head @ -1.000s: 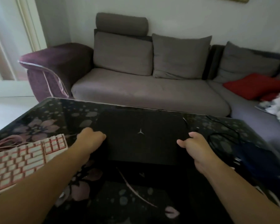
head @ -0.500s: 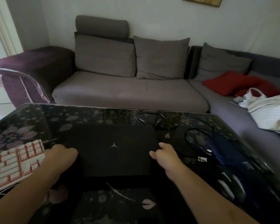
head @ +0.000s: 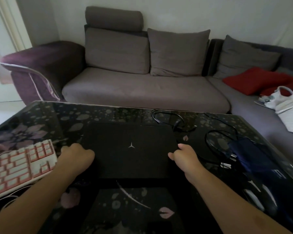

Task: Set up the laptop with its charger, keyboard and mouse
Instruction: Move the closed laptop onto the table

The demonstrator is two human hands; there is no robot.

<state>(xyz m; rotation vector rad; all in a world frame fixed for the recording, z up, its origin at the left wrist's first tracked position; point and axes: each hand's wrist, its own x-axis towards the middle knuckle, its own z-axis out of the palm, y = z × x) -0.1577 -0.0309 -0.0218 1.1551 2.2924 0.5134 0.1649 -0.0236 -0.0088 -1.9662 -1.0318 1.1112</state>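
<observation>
A closed black laptop point(head: 128, 146) with a small pale logo lies flat in the middle of the dark floral table point(head: 46, 115). My left hand point(head: 76, 155) grips its left edge and my right hand point(head: 183, 154) grips its right edge. A white and pink keyboard point(head: 19, 168) lies at the left side of the table. Black charger cables point(head: 169, 120) coil behind and to the right of the laptop. A dark mouse point(head: 259, 198) lies near the right edge, beside a dark blue object point(head: 249, 152).
A grey sofa point(head: 142, 92) with a purple armrest stands right behind the table. Red cushions point(head: 255, 80) and a white bag point(head: 284, 98) lie on its right part. The table's far edge runs close to the sofa seat.
The view has shifted a little to the right and back. Both hands stay on the laptop's sides, and the laptop lies slightly nearer to me on the table.
</observation>
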